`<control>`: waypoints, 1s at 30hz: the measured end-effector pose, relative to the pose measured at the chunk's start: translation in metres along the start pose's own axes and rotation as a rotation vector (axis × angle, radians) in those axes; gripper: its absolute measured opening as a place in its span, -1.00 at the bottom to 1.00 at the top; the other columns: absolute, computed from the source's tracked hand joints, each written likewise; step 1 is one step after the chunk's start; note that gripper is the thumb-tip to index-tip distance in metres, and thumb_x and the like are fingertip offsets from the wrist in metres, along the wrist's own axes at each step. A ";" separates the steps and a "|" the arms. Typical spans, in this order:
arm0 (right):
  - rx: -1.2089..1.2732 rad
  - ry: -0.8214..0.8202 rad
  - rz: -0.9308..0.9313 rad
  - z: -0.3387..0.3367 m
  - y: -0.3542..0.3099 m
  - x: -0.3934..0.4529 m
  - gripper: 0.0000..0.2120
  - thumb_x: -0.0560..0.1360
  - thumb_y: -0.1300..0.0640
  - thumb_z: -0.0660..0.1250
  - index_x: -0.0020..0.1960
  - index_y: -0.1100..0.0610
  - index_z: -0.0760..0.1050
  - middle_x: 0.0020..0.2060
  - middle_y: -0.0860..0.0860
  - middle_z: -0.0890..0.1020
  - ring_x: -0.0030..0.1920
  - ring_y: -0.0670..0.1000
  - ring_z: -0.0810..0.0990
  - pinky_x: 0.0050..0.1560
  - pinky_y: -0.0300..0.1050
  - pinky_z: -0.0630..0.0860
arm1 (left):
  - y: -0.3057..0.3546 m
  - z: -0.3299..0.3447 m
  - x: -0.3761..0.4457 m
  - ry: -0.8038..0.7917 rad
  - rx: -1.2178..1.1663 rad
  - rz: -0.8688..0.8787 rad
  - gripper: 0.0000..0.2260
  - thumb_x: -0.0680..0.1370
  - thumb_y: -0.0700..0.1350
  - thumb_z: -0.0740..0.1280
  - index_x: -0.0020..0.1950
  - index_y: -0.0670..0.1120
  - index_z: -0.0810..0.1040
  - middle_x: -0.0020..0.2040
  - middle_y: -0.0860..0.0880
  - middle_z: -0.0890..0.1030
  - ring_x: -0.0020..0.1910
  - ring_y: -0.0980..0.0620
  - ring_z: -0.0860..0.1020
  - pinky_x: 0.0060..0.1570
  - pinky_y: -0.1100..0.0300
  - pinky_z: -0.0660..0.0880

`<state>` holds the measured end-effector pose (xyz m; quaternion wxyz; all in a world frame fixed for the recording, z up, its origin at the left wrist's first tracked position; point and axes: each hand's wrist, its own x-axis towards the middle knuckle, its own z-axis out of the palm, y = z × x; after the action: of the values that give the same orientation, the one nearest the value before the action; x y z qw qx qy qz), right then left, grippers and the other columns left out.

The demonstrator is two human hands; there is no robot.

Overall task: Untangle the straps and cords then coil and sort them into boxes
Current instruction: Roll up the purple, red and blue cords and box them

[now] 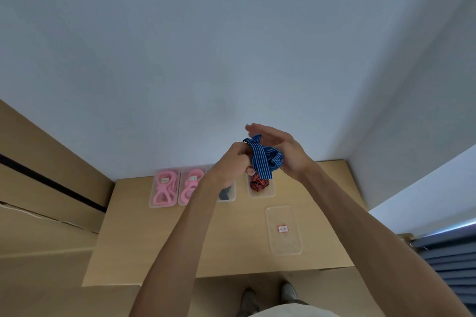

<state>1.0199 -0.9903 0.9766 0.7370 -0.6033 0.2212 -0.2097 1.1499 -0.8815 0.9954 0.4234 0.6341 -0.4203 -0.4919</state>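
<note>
The blue striped strap (262,159) is up in the air between your two hands, above the back of the counter (231,247), its loose flat end hanging down toward the box with the red striped strap (258,183). Your left hand (231,165) has its fingers curled tight on the strap's near side. Your right hand (280,149) is flat, its fingers (260,129) straight, with the strap looped across the palm. The strap's long axis runs down and away from that palm, so winding goes round the right hand. The empty clear box (284,230) sits nearer you, on your right-hand side.
</note>
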 end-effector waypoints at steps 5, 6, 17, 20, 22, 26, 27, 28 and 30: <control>0.019 -0.109 0.062 -0.003 -0.001 -0.002 -0.66 0.57 0.46 0.17 0.21 0.22 0.58 0.08 0.12 0.68 0.10 0.14 0.66 0.09 0.05 0.58 | 0.003 0.000 -0.001 -0.033 -0.004 -0.024 -0.62 0.43 -0.54 0.03 -0.37 -0.16 0.44 -0.45 -0.02 0.35 -0.44 0.07 0.27 -0.37 0.20 0.21; -0.024 -0.120 0.064 -0.004 0.000 -0.002 -0.71 0.57 0.45 0.19 0.16 0.25 0.59 0.00 0.13 0.69 0.01 0.14 0.66 0.02 0.03 0.58 | 0.001 -0.001 0.000 -0.038 -0.010 -0.028 -0.66 0.42 -0.55 0.03 -0.35 -0.21 0.44 -0.44 -0.04 0.35 -0.43 0.06 0.27 -0.36 0.19 0.21; -0.026 0.302 0.009 -0.008 0.020 0.007 -0.81 0.52 0.50 0.27 -0.04 0.29 0.59 -0.25 0.07 0.67 -0.26 0.01 0.63 -0.28 -0.12 0.59 | -0.002 0.001 0.012 0.238 0.106 0.184 -0.83 0.55 -0.41 0.26 -0.01 -0.29 0.63 -0.14 -0.25 0.67 -0.19 -0.01 0.61 -0.15 0.06 0.57; -0.042 0.303 0.108 -0.007 0.024 0.012 -0.75 0.49 0.53 0.28 0.12 0.34 0.53 -0.20 0.16 0.65 -0.22 0.13 0.63 -0.22 -0.02 0.63 | -0.002 0.002 0.015 0.364 0.144 0.204 -0.85 0.53 -0.41 0.26 -0.08 -0.27 0.62 -0.24 -0.20 0.63 -0.29 0.06 0.52 -0.27 0.13 0.48; -0.038 0.315 0.163 -0.008 0.021 0.012 -0.77 0.51 0.45 0.32 0.15 0.34 0.48 -0.30 0.14 0.61 -0.33 0.08 0.54 -0.24 -0.03 0.56 | -0.007 0.000 0.019 0.484 0.114 0.179 -0.85 0.52 -0.40 0.25 -0.13 -0.26 0.59 -0.34 -0.09 0.57 -0.39 0.17 0.43 -0.36 0.25 0.37; -0.200 0.304 0.113 0.002 0.013 0.011 -0.93 0.50 0.42 0.36 -0.07 0.31 0.51 -0.38 0.12 0.64 -0.34 0.06 0.57 -0.33 -0.13 0.53 | -0.015 0.000 0.027 0.642 0.009 0.145 -0.84 0.48 -0.42 0.22 -0.20 -0.24 0.53 -0.40 -0.01 0.47 -0.43 0.15 0.32 -0.39 0.20 0.26; -0.273 0.297 0.091 0.006 0.012 0.014 -0.92 0.49 0.43 0.36 -0.12 0.30 0.51 -0.36 0.15 0.64 -0.33 0.06 0.59 -0.35 -0.14 0.52 | -0.015 0.002 0.029 0.661 -0.022 0.143 -0.85 0.48 -0.43 0.21 -0.20 -0.25 0.52 -0.39 -0.05 0.48 -0.41 0.12 0.33 -0.37 0.17 0.27; -0.351 0.287 0.072 0.009 0.014 0.017 -0.92 0.48 0.41 0.36 -0.15 0.28 0.53 -0.34 0.17 0.64 -0.33 0.06 0.61 -0.35 -0.13 0.53 | -0.015 0.004 0.030 0.677 -0.047 0.144 -0.86 0.47 -0.43 0.21 -0.19 -0.26 0.52 -0.37 -0.10 0.49 -0.38 0.10 0.35 -0.35 0.14 0.29; -0.507 0.267 0.070 0.015 0.017 0.022 -0.87 0.46 0.37 0.37 -0.22 0.19 0.54 -0.35 0.15 0.64 -0.35 0.02 0.61 -0.31 -0.08 0.57 | -0.018 0.006 0.034 0.705 -0.061 0.141 -0.86 0.46 -0.43 0.23 -0.17 -0.26 0.53 -0.31 -0.17 0.54 -0.32 0.08 0.41 -0.33 0.11 0.35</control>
<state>1.0476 -0.9880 0.9608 0.5337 -0.7273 0.3826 -0.1997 1.1514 -0.9096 0.9682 0.5942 0.7211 -0.2763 -0.2249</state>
